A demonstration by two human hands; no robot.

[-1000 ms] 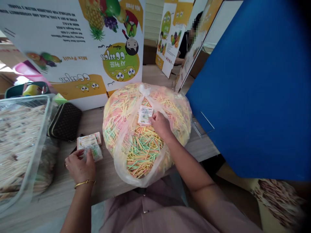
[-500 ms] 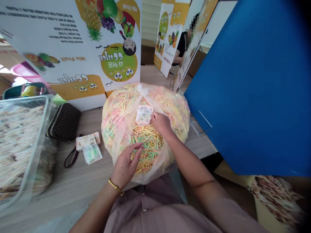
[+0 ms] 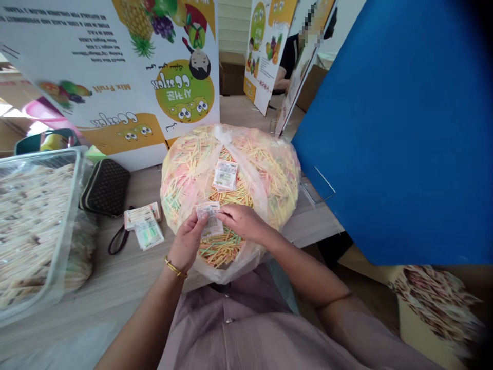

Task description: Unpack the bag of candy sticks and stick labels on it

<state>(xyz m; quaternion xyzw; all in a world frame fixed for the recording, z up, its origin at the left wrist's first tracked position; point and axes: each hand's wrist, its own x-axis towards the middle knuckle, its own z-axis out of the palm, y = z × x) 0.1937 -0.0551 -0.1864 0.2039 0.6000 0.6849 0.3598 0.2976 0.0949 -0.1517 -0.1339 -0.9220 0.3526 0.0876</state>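
A small printed plastic sachet (image 3: 211, 228) is held over the open front of a big clear bag (image 3: 279, 177) full of thin pastel candy sticks (image 3: 221, 253). My left hand (image 3: 188, 239) pinches the sachet at its left edge, thumb on top. At its upper right edge, the fingertips of my right hand (image 3: 243, 222) are closed on it too. Just beyond my hands, more printed sachets (image 3: 225, 173) lie stacked on the sticks. The bag's neck is knotted at the far side.
Left on the table (image 3: 127, 277) are a clear tub (image 3: 57, 267) of wrapped sticks, a dark zip pouch (image 3: 106, 187) and several sachets (image 3: 148, 234). Printed cartons (image 3: 115, 103) stand behind. A blue panel (image 3: 396, 133) blocks the right. Another person (image 3: 287, 67) sits beyond the cartons.
My right hand has drawn a sachet from the stack toward me. My left hand, open before, has closed on that sachet.
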